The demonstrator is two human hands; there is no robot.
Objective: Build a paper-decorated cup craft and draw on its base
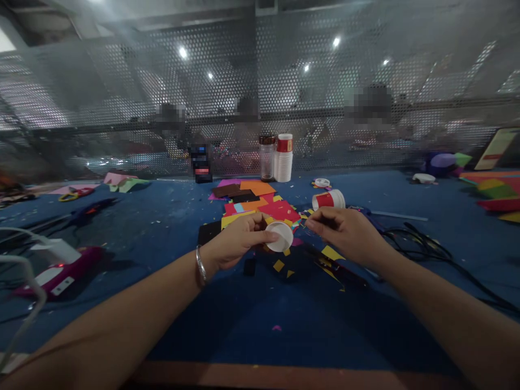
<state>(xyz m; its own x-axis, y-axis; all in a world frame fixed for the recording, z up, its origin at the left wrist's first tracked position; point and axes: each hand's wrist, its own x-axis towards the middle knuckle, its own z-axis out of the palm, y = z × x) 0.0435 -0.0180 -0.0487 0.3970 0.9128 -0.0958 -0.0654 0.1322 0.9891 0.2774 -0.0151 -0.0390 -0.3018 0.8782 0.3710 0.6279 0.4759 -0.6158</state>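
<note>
My left hand (233, 244), with a silver bangle at the wrist, pinches a round white paper cup base (283, 242) between thumb and fingers. Small yellow paper pieces show around its rim. To the right, apart from it, my right hand (353, 235) is closed with thumb and fingertips together; whatever they may hold is too small to make out. Just beyond that hand a red and white paper cup (331, 200) lies on its side. Below the hands are yellow paper scraps (278, 265) and a dark, slim tool (345, 271), blurred. Coloured paper sheets (280, 211) lie behind the left hand.
A stack of paper cups (283, 165) stands at the back beside a clear bottle (267, 160). A magenta power strip (67, 276) with a white plug lies left. Black cables (422, 244) run along the right. Perforated metal panels (227, 81) rise behind the blue tabletop (227, 325).
</note>
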